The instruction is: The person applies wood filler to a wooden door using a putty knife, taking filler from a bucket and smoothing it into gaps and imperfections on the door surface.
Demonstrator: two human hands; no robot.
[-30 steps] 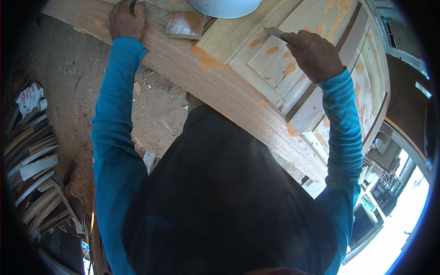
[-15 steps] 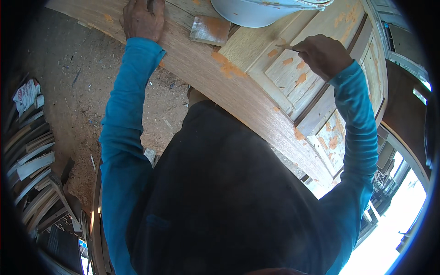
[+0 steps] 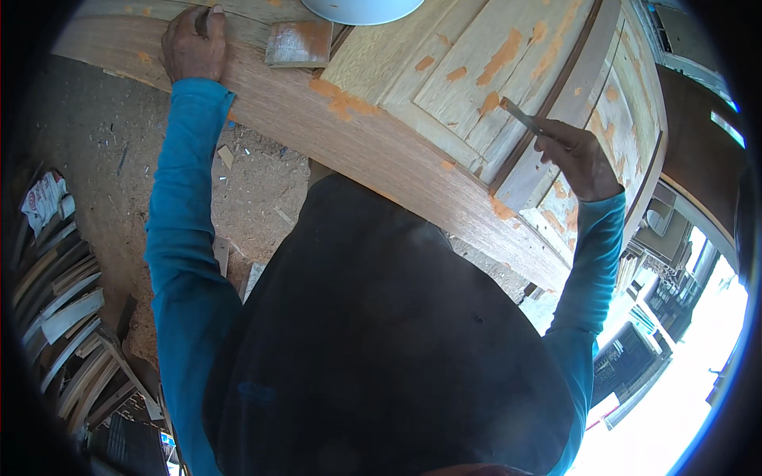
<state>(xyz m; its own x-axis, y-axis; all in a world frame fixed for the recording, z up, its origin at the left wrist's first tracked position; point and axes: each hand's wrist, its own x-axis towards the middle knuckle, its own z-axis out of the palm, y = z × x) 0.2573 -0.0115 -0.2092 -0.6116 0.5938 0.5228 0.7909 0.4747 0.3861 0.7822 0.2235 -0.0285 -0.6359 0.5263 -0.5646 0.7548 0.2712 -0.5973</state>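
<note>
A carved wooden door (image 3: 444, 87) lies flat before me, with patches of orange filler on its panels and frame. My right hand (image 3: 582, 159) is closed round a narrow putty knife (image 3: 521, 117), its orange-smeared tip by a filler patch on a raised panel. On the frame at the far left rests my left hand (image 3: 194, 47), fingers curled in; what they hold, if anything, is hidden. Between the hands, a small wooden block (image 3: 298, 44) with a whitish, worn face sits on the frame. Beyond it stands a white bucket (image 3: 363, 9), partly cut off by the upper edge.
Sandy ground (image 3: 111, 131) strewn with chips lies left of the door. Curved wood offcuts (image 3: 71, 309) are piled at the left rim, with a crumpled white-and-red bag (image 3: 44, 198) at their top. A dark brown panel (image 3: 698, 143) stands at the right.
My right hand has drawn nearer and turned, showing more of the putty knife. The view has shifted, so the bucket and block sit higher and further left. My left hand stays on the frame.
</note>
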